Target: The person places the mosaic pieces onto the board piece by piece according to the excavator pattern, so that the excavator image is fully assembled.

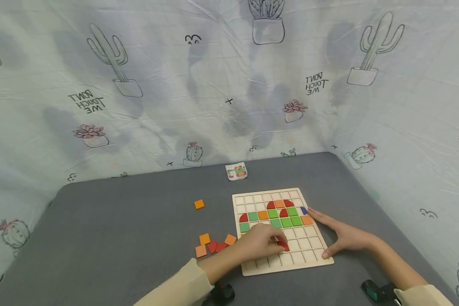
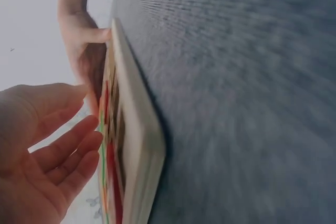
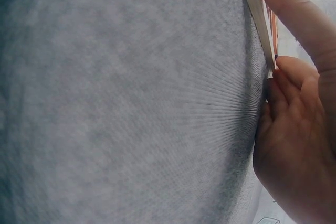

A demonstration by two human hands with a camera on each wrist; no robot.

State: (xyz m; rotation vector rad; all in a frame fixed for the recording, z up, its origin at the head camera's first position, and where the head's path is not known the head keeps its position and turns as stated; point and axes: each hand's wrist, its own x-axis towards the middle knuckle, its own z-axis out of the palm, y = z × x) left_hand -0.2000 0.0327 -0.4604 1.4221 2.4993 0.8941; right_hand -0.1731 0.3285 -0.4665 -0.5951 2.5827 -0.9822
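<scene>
White cloth (image 1: 214,123) with printed cactus drawings hangs behind one grey table (image 1: 118,233). On the table I count one small patterned card (image 1: 236,171), four loose orange squares (image 1: 204,239) and two loose red pieces (image 1: 220,247); these six loose pieces lie to the left of one wooden grid board (image 1: 310,255). The left hand (image 1: 262,241) reaches over the board, palm down, its thumb and forefinger pinching one red piece (image 1: 285,246) at the lower middle cells. The right hand (image 1: 346,234) is spread, thumb and fingers well apart, touching the board's right side. In the board's cells are visible four other red pieces (image 1: 243,218), seven green squares (image 1: 286,222), at least three orange squares and one blue piece (image 1: 304,210), just beside the right fingertips.
</scene>
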